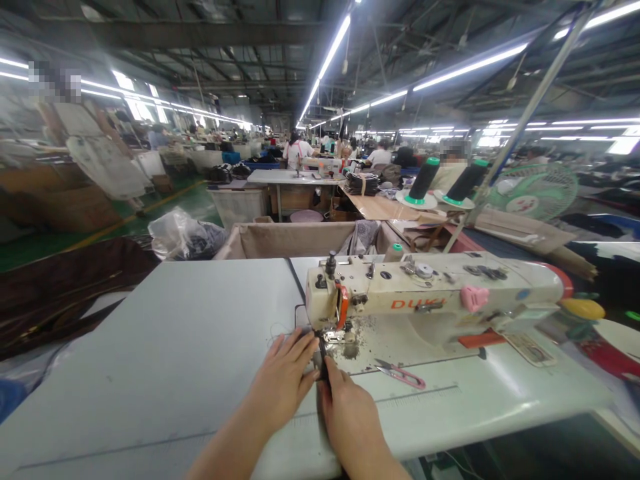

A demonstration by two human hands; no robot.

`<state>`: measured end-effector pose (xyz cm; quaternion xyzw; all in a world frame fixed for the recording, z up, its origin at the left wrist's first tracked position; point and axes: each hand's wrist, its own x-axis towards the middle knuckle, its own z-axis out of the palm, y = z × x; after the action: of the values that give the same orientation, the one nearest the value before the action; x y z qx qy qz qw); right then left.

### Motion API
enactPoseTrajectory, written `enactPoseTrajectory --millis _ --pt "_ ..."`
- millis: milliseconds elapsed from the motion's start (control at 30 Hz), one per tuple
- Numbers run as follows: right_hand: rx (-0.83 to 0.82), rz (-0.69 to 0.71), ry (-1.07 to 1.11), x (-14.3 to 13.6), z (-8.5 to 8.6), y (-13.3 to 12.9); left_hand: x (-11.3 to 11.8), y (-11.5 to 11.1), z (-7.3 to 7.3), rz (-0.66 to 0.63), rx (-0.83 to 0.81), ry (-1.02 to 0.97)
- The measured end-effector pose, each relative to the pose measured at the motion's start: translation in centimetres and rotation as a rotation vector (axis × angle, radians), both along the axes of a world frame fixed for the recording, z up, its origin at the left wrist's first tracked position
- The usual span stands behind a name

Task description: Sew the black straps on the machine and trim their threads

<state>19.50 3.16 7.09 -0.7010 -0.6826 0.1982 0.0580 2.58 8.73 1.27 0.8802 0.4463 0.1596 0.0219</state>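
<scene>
A narrow black strip (323, 368) lies at the needle area of a white sewing machine (435, 293) and runs between my two hands. My left hand (285, 370) rests beside the presser foot (334, 335), its fingers stretched out and its fingertips touching the strip's left side. On the near end, my right hand (353, 407) pinches the strip between thumb and fingers. Past the needle, a black length (296, 277) reaches the table's far edge; whether it is the same strip is hidden. Pink-handled thread snips (400, 375) lie right of my right hand.
The pale table (165, 360) spreads left of the machine. Behind it stands a beige-lined bin (290, 239). Two black thread cones (425, 181) and a green fan (533, 193) are at the right. A person (95, 147) stands far left; others sit farther back.
</scene>
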Motion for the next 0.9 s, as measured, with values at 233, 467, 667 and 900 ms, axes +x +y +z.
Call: enactPoseTrajectory --millis 233,467,667,900 --pt "-0.010 -0.001 -0.013 0.0 0.1 0.1 0.2 0.0 0.2 0.004 0.000 0.002" --pt "-0.044 0.009 -0.029 -0.1 0.3 0.3 -0.1 -0.9 -1.1 0.097 0.036 0.001" --pt "-0.014 0.002 -0.038 -0.1 0.2 0.3 -0.5 -1.1 -1.4 0.101 0.066 0.004" --pt "-0.020 0.010 -0.074 -0.1 0.4 -0.2 -0.6 -1.2 -1.9 0.096 0.117 -0.011"
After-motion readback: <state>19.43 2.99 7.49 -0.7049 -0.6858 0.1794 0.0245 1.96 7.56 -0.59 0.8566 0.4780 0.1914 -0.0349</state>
